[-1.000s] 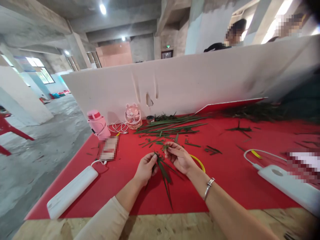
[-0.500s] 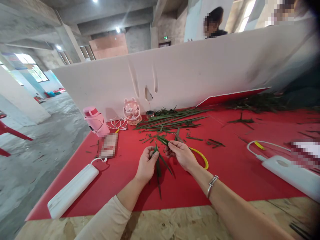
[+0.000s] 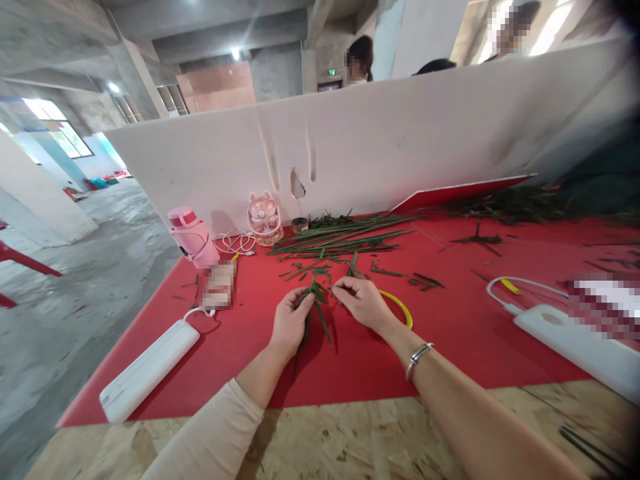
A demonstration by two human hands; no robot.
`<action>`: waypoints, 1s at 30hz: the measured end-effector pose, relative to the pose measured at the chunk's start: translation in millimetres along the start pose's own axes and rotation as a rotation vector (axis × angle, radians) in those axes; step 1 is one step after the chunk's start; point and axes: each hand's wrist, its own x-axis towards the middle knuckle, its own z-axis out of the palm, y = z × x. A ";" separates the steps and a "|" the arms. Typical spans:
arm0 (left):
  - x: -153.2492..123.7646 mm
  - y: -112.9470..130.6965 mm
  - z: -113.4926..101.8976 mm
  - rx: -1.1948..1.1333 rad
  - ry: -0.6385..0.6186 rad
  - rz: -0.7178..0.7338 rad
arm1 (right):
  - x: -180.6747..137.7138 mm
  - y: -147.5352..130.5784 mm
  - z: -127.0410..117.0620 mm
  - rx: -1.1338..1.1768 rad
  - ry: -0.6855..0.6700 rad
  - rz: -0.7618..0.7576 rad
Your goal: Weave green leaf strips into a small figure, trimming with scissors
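My left hand (image 3: pixel 291 321) and my right hand (image 3: pixel 363 302) meet over the red cloth (image 3: pixel 450 347) near the table's middle. Both pinch a small bundle of narrow green leaf strips (image 3: pixel 316 307), whose loose ends trail down toward me between the hands. The left hand's fingers curl round the strips from the left; the right hand's thumb and forefinger close on their upper end. A silver bracelet (image 3: pixel 419 352) circles my right wrist. A yellow ring (image 3: pixel 400 304) lies on the cloth just behind my right hand.
A pile of long green leaves (image 3: pixel 345 240) lies beyond the hands, with cut scraps around. A pink bottle (image 3: pixel 191 237), a pink fan (image 3: pixel 264 217), white power banks (image 3: pixel 147 369) (image 3: pixel 580 347) and a white partition board (image 3: pixel 400 140) surround the cloth. People stand behind the board.
The leaf bundle has been drawn up and shortened between the hands; its trailing ends reach less far toward me. Both hands shifted slightly away from me and closer together.
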 end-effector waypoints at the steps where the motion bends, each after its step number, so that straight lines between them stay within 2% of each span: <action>1: 0.5 1.2 -0.3 -0.023 0.025 -0.015 | 2.2 3.5 -2.4 -0.011 0.055 -0.002; 3: 1.9 4.7 -1.5 -0.071 0.064 -0.059 | 8.8 8.2 -7.5 -0.038 0.169 0.005; 5: 4.0 8.7 -4.2 -0.113 0.076 -0.111 | 18.3 7.8 -10.0 -0.137 0.183 0.013; 7: 7.0 11.5 -8.2 -0.162 0.070 -0.149 | 29.7 2.5 -6.1 -0.319 0.060 0.001; 10: 11.2 12.3 -14.0 -0.236 0.042 -0.181 | 47.8 -8.3 13.1 -0.590 -0.167 -0.020; 12: 12.7 11.4 -15.9 -0.243 0.012 -0.192 | 59.0 -12.8 29.6 -0.704 -0.239 0.017; 16: 12.4 9.4 -15.3 -0.186 0.008 -0.198 | 73.9 -13.9 46.7 -0.774 -0.269 0.068; 19: 10.9 8.9 -13.7 -0.167 0.016 -0.192 | 70.9 -13.0 35.5 -0.761 -0.240 0.059; 21: 9.7 9.2 -12.3 -0.159 0.023 -0.189 | 60.4 -12.0 21.2 -0.718 -0.174 0.049; 22: 9.2 9.6 -11.5 -0.159 0.025 -0.184 | 53.2 -11.2 14.1 -0.674 -0.110 0.053; 23: 8.7 9.9 -10.6 -0.161 0.025 -0.175 | 45.3 -10.2 7.9 -0.463 0.015 0.093; 25: 8.1 10.0 -9.1 -0.169 0.020 -0.150 | 29.5 -7.6 0.2 0.092 0.173 0.208; 27: 7.5 9.0 -7.7 -0.172 0.023 -0.124 | 16.5 -5.4 -0.1 0.547 0.233 0.299; 30: 5.1 5.5 -5.4 -0.154 0.042 -0.077 | 5.8 -4.1 9.1 0.927 0.266 0.412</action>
